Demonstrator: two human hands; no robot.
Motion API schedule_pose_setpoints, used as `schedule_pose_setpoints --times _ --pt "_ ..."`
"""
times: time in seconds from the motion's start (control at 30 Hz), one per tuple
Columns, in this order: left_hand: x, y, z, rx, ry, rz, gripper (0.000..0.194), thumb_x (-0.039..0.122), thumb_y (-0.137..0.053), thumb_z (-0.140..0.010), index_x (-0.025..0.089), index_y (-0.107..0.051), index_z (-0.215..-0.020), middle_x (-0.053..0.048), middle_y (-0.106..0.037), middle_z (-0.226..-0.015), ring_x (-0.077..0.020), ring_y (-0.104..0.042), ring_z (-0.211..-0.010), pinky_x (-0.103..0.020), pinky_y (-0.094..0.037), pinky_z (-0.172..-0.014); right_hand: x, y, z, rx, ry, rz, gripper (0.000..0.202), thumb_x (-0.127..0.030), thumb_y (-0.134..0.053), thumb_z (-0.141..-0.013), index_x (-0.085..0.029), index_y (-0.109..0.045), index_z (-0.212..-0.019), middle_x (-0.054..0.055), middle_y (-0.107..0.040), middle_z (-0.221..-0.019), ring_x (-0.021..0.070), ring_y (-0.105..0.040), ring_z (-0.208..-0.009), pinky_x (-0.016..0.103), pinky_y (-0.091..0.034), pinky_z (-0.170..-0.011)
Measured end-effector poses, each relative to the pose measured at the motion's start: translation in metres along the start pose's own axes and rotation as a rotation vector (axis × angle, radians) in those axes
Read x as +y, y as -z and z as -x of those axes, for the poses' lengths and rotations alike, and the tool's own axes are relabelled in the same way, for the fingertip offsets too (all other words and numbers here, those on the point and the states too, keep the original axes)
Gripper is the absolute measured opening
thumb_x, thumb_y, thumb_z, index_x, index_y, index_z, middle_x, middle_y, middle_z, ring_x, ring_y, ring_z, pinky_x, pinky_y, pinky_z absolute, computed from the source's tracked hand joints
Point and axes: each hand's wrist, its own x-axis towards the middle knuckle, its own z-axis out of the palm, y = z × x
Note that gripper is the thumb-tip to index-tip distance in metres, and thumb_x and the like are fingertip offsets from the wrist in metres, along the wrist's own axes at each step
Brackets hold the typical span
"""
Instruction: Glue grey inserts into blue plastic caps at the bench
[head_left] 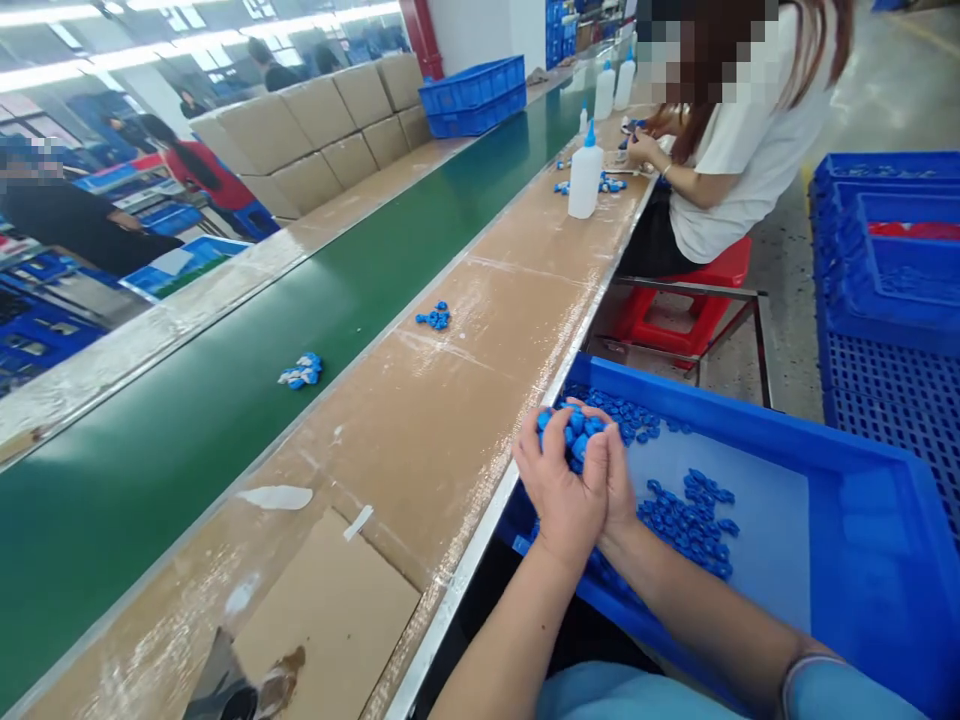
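My left hand (559,480) and my right hand (616,485) are cupped together around a heap of small blue plastic pieces (577,432). Both hands are over the near left edge of a large blue tray (862,470), beside the metal edge of the bench. Many more loose blue pieces (686,515) lie in that tray on a pale sheet. The exact kind of the pieces is too small to make out. My right palm is partly hidden behind the left hand.
A green conveyor belt (225,350) runs along the brown bench (420,430); a cluster of blue and white pieces (302,371) lies on it. Blue pieces (435,317) sit on the bench. Farther along stand a white bottle (585,180) and a seated co-worker (742,150). Cardboard (330,610) lies nearby.
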Motion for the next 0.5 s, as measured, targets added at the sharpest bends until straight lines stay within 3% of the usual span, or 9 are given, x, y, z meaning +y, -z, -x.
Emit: schedule_pose_setpoints --times 0.13,0.23,0.33,0.5 --pt "-0.047 0.037 -0.037 0.221 0.085 -0.051 0.031 0.044 -0.051 -0.085 0.021 -0.061 -0.104 -0.011 -0.056 -0.112 -0.0247 -0.052 -0.11 -0.043 -0.04 -0.097 0.035 -0.076 -0.012 -0.198 -0.115 -0.123 0.035 -0.055 -0.056 -0.081 -0.026 -0.065 -0.097 0.001 -0.067 -0.107 0.0207 -0.06 -0.106 0.039 -0.043 -0.102" --pt "-0.091 0.061 -0.051 0.354 0.146 -0.004 0.031 0.045 -0.049 -0.085 0.019 -0.061 -0.097 -0.01 -0.06 -0.102 -0.0227 -0.056 -0.1 -0.041 -0.043 -0.092 0.069 -0.118 -0.014 -0.3 -0.149 -0.096 0.036 -0.054 -0.059 -0.079 -0.023 -0.067 -0.095 0.003 -0.068 -0.101 0.0205 -0.061 -0.099 0.039 -0.046 -0.097" --pt "-0.123 0.077 -0.055 0.427 0.211 0.049 0.033 0.047 -0.047 -0.086 0.018 -0.061 -0.093 -0.009 -0.064 -0.094 -0.0206 -0.059 -0.091 -0.038 -0.045 -0.087 0.088 -0.142 -0.01 -0.348 0.011 0.052 0.028 -0.048 -0.059 -0.081 -0.023 -0.069 -0.088 0.005 -0.069 -0.099 0.0198 -0.061 -0.099 0.038 -0.045 -0.097" --pt "-0.147 0.087 -0.058 0.459 0.281 0.112 0.037 0.046 -0.039 -0.089 0.017 -0.062 -0.088 -0.007 -0.067 -0.087 -0.0185 -0.061 -0.081 -0.033 -0.048 -0.077 0.094 -0.153 -0.012 -0.461 0.265 0.342 0.02 -0.035 -0.055 -0.087 -0.026 -0.071 -0.094 0.005 -0.069 -0.102 0.0177 -0.06 -0.101 0.036 -0.045 -0.098"
